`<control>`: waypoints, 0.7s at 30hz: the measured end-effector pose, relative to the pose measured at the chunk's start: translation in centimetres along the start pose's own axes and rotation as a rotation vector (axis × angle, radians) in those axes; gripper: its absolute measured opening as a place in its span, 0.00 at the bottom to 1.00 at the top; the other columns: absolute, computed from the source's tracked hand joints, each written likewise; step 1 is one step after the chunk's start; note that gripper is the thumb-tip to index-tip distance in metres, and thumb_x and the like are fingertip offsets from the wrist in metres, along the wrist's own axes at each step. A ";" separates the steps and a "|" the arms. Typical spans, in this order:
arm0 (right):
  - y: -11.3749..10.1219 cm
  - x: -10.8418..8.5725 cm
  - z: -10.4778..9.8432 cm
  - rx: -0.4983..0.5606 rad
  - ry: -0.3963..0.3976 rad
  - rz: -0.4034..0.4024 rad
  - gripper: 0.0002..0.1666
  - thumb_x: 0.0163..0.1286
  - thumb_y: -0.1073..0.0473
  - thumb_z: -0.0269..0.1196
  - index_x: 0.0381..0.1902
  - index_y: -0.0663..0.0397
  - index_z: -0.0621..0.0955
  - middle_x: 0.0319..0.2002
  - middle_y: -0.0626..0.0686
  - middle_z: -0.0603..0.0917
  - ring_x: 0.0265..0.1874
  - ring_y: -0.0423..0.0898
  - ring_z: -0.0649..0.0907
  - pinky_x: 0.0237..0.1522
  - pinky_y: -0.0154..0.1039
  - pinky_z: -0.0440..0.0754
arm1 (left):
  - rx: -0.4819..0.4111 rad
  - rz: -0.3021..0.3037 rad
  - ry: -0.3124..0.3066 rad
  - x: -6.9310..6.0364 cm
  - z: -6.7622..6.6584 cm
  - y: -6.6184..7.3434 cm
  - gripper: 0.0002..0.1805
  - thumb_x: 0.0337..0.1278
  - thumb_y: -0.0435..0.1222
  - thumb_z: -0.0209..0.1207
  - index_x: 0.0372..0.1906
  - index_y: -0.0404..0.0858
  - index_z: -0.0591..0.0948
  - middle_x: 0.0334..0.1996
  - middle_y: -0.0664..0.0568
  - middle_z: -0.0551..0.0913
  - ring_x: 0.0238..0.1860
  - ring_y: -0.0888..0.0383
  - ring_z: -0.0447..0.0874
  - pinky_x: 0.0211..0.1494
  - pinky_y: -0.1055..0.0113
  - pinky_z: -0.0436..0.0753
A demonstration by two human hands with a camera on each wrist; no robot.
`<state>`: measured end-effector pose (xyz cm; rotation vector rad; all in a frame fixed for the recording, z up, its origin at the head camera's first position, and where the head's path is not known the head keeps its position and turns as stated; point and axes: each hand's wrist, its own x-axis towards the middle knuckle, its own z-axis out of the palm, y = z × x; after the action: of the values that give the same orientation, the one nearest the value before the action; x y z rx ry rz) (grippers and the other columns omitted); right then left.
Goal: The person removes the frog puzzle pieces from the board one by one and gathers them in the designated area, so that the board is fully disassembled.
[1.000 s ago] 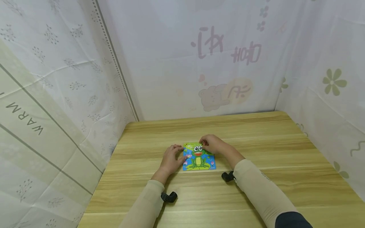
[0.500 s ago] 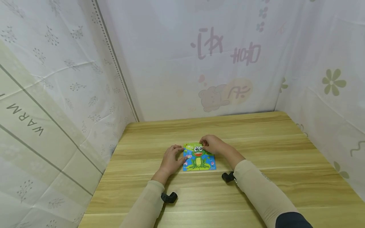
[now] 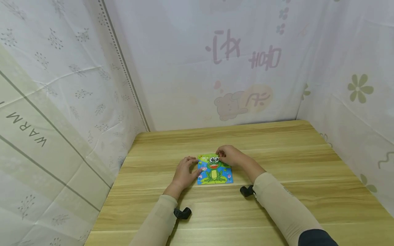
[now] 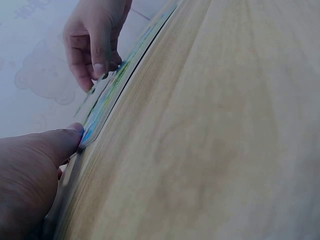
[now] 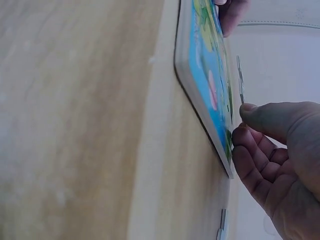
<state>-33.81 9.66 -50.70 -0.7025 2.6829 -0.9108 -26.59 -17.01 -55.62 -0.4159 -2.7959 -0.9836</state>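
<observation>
A square frog jigsaw puzzle (image 3: pixel 214 175) in a flat tray lies on the table, its picture blue, green and yellow. My left hand (image 3: pixel 184 172) rests at its left edge, thumb (image 4: pixel 67 140) touching the near corner and the other fingers spread along the side. Over the top right part is my right hand (image 3: pixel 230 155). Between thumb and finger it pinches a thin puzzle piece (image 5: pixel 241 82), seen edge-on and raised off the tray in the right wrist view. The piece's printed side cannot be made out there. My right hand hides the puzzle's upper right corner.
The wooden table (image 3: pixel 277 205) extends around the puzzle on all sides. A pale printed curtain (image 3: pixel 184 68) hangs behind it and along both sides. Low in the right wrist view, a small thin object (image 5: pixel 222 222) shows at the table's surface. Both wrists carry black cameras (image 3: pixel 182 213).
Almost nothing differs. My right hand shifts only very slightly; the left hand and the puzzle stay where they were.
</observation>
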 end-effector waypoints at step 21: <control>1.9 -1.8 -1.0 0.067 0.078 0.013 0.14 0.75 0.65 0.65 0.56 0.57 0.84 0.39 0.48 0.82 0.40 0.45 0.80 0.44 0.40 0.83 | 0.021 0.012 -0.011 -0.1 -0.1 0.2 0.27 0.68 0.49 0.69 0.66 0.41 0.82 0.69 0.48 0.76 0.74 0.44 0.67 0.78 0.43 0.65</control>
<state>-33.27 12.38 -50.99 -0.6474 2.7058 -1.0403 -26.47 -16.98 -55.45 -0.4355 -2.8075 -0.9513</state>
